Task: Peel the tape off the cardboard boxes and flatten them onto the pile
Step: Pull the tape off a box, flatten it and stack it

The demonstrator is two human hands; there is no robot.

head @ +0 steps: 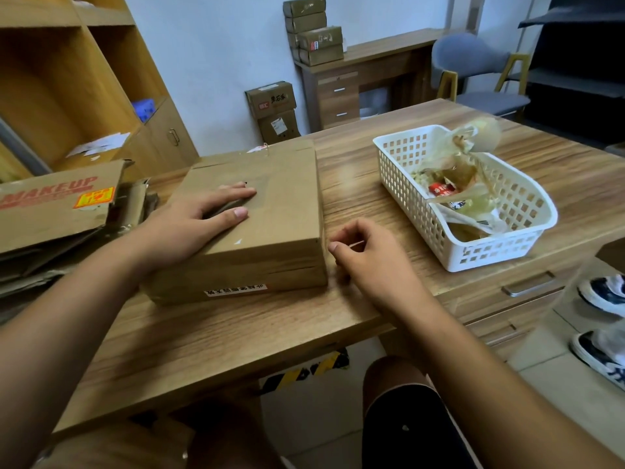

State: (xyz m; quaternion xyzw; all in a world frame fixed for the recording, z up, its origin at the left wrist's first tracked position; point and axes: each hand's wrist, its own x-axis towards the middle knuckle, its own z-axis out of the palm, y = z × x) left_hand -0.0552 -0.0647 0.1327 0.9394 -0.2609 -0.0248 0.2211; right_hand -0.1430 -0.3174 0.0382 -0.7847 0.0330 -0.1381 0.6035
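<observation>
While the flattened cardboard pile (57, 211) lies at the left of the table (236, 333), the left hand (189, 225) presses flat, fingers straight, on the closed box (270, 211). The right hand (368, 258) curls beside the box's right corner; I cannot tell whether it pinches anything. Tape scraps (463, 170) fill the white basket (527, 238).

Desk (365, 194): one box (277, 214), one basket (544, 211); two hands (192, 225) (368, 262)
</observation>
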